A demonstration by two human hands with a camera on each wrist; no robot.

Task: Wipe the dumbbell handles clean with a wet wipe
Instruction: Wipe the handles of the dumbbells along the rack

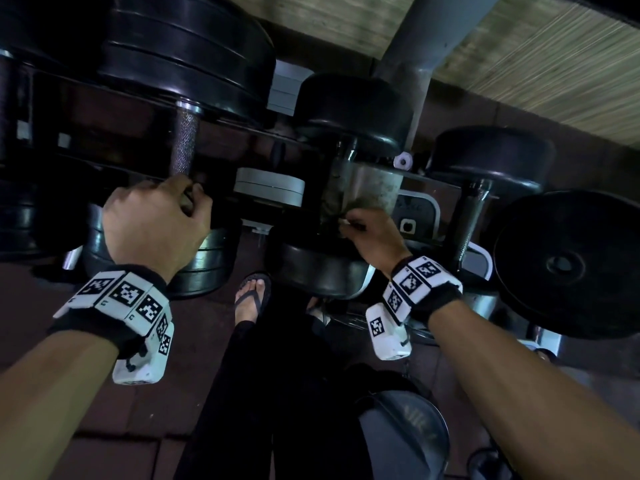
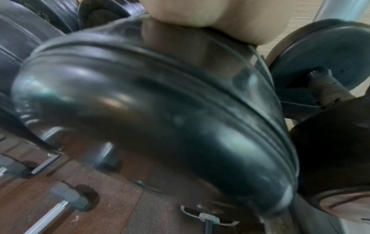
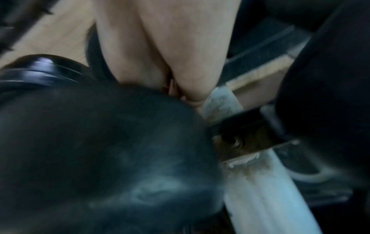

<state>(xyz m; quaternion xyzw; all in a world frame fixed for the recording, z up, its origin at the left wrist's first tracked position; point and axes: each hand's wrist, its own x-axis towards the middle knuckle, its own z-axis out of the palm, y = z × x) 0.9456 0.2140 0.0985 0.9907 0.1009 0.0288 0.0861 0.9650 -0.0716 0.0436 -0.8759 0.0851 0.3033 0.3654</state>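
A large black dumbbell lies on the rack with its knurled steel handle (image 1: 185, 140) pointing away from me. My left hand (image 1: 192, 199) grips the near end of that handle, and its near head (image 2: 160, 120) fills the left wrist view. A soiled white wet wipe (image 1: 370, 188) is draped over the handle of the middle dumbbell (image 1: 353, 109). My right hand (image 1: 348, 223) pinches the wipe's near edge just above that dumbbell's near head (image 1: 318, 268). In the right wrist view the fingers (image 3: 192, 95) hold the wipe (image 3: 218, 99) beside the black head (image 3: 100, 150).
A third dumbbell (image 1: 485, 161) and a loose black plate (image 1: 568, 265) sit to the right. Small grey plates (image 1: 268, 187) lie between the two dumbbells. A grey post (image 1: 426, 32) rises behind, against a bamboo mat (image 1: 536, 64). My sandalled foot (image 1: 251, 299) stands on the dark floor below.
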